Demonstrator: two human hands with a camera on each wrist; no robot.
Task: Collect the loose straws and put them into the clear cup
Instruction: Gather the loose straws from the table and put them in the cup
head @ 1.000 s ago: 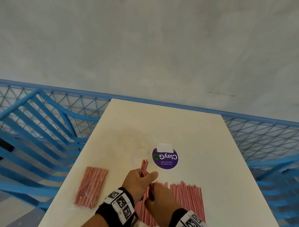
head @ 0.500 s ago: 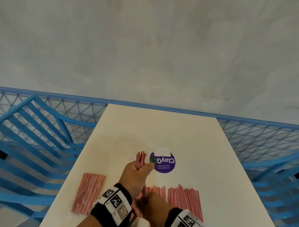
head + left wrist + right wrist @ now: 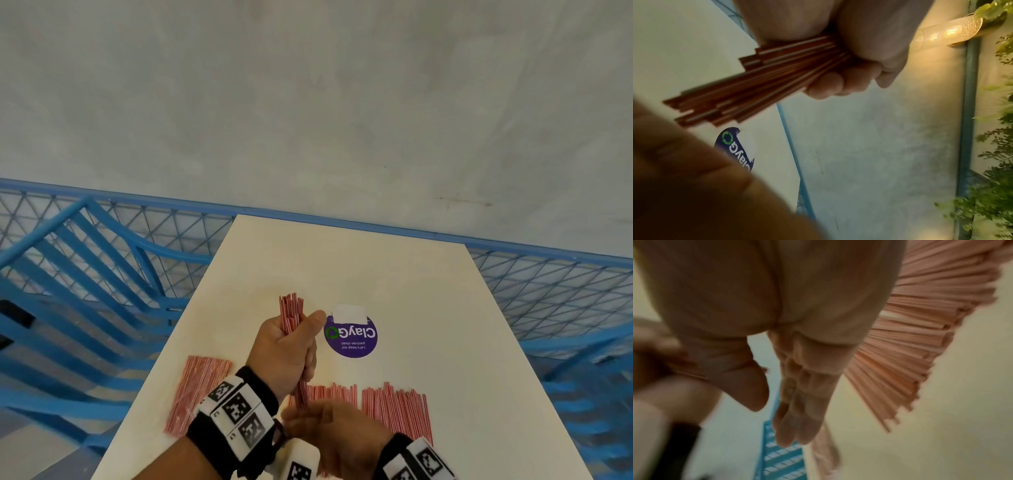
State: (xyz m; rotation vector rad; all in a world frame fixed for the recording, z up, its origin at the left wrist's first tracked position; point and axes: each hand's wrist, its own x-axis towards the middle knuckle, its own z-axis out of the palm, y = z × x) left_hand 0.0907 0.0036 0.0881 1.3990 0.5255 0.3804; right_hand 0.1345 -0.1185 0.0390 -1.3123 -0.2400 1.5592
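On the white table point(image 3: 428, 308) by blue railing point(image 3: 102, 219), left hand point(image 3: 284, 346) grips straws point(image 3: 291, 310); right hand point(image 3: 339, 435) lies open.

White table point(image 3: 428, 291) with straws point(image 3: 394, 407), sticker point(image 3: 352, 337)

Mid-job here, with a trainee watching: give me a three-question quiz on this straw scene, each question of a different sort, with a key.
1. True or false: the left hand grips a bundle of straws upright above the table.
2. Which lies nearest the purple sticker? A: the straw pile on the left; B: the held bundle; C: the blue chair.
3. Fill in: the fingers of the right hand are ____, holding nothing.

Key: 1 true; 2 B; 3 straight.
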